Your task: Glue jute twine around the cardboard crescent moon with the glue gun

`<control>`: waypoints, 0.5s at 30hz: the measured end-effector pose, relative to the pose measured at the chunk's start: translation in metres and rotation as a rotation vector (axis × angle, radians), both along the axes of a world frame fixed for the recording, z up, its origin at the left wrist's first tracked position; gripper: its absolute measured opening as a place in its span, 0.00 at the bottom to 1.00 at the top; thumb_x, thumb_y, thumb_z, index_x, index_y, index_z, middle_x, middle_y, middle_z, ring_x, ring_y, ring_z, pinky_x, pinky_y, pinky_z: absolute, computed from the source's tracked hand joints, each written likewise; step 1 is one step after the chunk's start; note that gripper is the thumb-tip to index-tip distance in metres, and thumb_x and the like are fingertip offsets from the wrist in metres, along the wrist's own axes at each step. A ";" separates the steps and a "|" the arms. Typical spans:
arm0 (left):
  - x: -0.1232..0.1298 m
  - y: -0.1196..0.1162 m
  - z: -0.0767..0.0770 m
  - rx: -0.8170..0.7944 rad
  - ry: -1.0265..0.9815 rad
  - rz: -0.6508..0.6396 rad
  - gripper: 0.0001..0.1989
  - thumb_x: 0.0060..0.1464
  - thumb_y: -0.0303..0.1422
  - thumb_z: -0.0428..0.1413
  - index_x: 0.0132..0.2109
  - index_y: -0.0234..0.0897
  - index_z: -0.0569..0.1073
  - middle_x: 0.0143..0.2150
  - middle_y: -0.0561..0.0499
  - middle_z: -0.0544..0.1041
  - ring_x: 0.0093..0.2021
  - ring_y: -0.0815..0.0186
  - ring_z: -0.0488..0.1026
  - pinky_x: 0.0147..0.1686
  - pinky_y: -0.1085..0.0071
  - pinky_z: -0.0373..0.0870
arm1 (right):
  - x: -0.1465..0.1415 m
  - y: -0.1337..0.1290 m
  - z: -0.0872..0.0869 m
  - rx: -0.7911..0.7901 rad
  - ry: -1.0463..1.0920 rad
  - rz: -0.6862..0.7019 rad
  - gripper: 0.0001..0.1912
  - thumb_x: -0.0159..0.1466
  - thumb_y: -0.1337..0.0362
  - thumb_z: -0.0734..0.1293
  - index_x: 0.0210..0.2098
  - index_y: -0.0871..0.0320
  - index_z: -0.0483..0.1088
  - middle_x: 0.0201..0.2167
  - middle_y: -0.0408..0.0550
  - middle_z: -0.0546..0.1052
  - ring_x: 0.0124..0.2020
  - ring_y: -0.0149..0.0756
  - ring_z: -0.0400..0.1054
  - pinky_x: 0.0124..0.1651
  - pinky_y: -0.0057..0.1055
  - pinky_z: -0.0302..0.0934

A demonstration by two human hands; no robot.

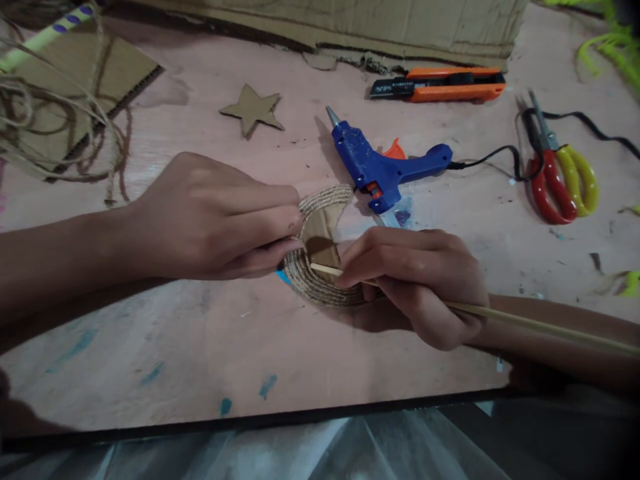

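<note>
A crescent-shaped cardboard piece (320,233), its curve covered in rows of twine (313,283), lies on the table at the centre. My left hand (225,223) is closed on the crescent's left edge, thumb and fingers pinching the twine rows. My right hand (415,280) is closed around a thin wooden stick (540,325). The stick's tip points at the inner edge of the twine, and its long end runs back over the right forearm. Part of the crescent is hidden under both hands.
Behind the crescent lies a blue glue gun (373,160) with a black cord. An orange box cutter (440,85), scissors (555,173) and a cardboard star (253,110) are farther back. Loose twine (95,127) covers cardboard at left. The table edge (250,421) runs in front.
</note>
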State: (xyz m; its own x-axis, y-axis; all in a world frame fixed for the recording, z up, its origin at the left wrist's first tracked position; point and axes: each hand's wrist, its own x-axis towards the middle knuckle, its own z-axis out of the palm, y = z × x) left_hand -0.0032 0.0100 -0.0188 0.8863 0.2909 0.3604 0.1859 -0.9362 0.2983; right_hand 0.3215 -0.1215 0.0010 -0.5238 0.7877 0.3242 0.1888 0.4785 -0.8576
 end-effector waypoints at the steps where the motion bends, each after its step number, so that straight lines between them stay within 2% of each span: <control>1: 0.000 0.001 0.000 0.076 -0.014 -0.030 0.09 0.89 0.44 0.62 0.54 0.49 0.80 0.48 0.54 0.91 0.38 0.62 0.84 0.34 0.62 0.68 | 0.000 0.000 0.000 0.003 -0.005 0.001 0.16 0.82 0.74 0.62 0.54 0.59 0.83 0.44 0.49 0.85 0.37 0.32 0.77 0.41 0.31 0.73; 3: 0.000 0.003 -0.001 0.198 -0.036 -0.075 0.11 0.91 0.45 0.59 0.54 0.49 0.79 0.46 0.54 0.91 0.36 0.61 0.85 0.32 0.61 0.68 | 0.001 0.001 0.001 0.025 -0.023 0.016 0.16 0.82 0.74 0.62 0.54 0.59 0.83 0.46 0.50 0.86 0.36 0.31 0.76 0.40 0.30 0.71; 6: 0.001 0.005 -0.001 0.247 -0.033 -0.076 0.14 0.92 0.45 0.57 0.52 0.48 0.78 0.44 0.53 0.90 0.35 0.61 0.86 0.31 0.60 0.70 | 0.004 0.002 0.002 0.075 -0.060 0.058 0.15 0.84 0.74 0.63 0.56 0.59 0.83 0.50 0.52 0.87 0.41 0.32 0.81 0.43 0.30 0.74; 8: 0.001 0.005 -0.001 0.247 -0.035 -0.083 0.14 0.91 0.45 0.57 0.52 0.47 0.78 0.43 0.53 0.89 0.35 0.61 0.85 0.31 0.61 0.70 | 0.004 0.002 0.002 0.086 -0.082 0.070 0.14 0.86 0.73 0.64 0.57 0.57 0.82 0.51 0.52 0.88 0.44 0.34 0.83 0.45 0.29 0.76; 13: 0.001 0.008 -0.002 0.202 -0.036 -0.111 0.13 0.91 0.45 0.57 0.52 0.48 0.78 0.44 0.54 0.90 0.34 0.63 0.84 0.31 0.62 0.69 | 0.002 0.000 0.003 0.077 -0.085 0.016 0.15 0.85 0.75 0.62 0.56 0.58 0.81 0.47 0.50 0.87 0.37 0.31 0.78 0.41 0.29 0.73; 15: 0.000 0.009 -0.003 0.192 -0.035 -0.112 0.14 0.91 0.46 0.56 0.51 0.49 0.79 0.44 0.54 0.90 0.34 0.63 0.83 0.30 0.60 0.68 | 0.002 0.000 0.004 0.079 -0.101 0.019 0.16 0.85 0.74 0.62 0.56 0.58 0.81 0.48 0.51 0.87 0.38 0.31 0.78 0.41 0.29 0.74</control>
State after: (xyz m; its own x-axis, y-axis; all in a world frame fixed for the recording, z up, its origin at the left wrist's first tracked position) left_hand -0.0027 0.0191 -0.0221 0.8952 0.1141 0.4309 0.0701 -0.9907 0.1166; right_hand 0.3235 -0.1219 0.0048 -0.5716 0.7513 0.3298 0.2620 0.5480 -0.7944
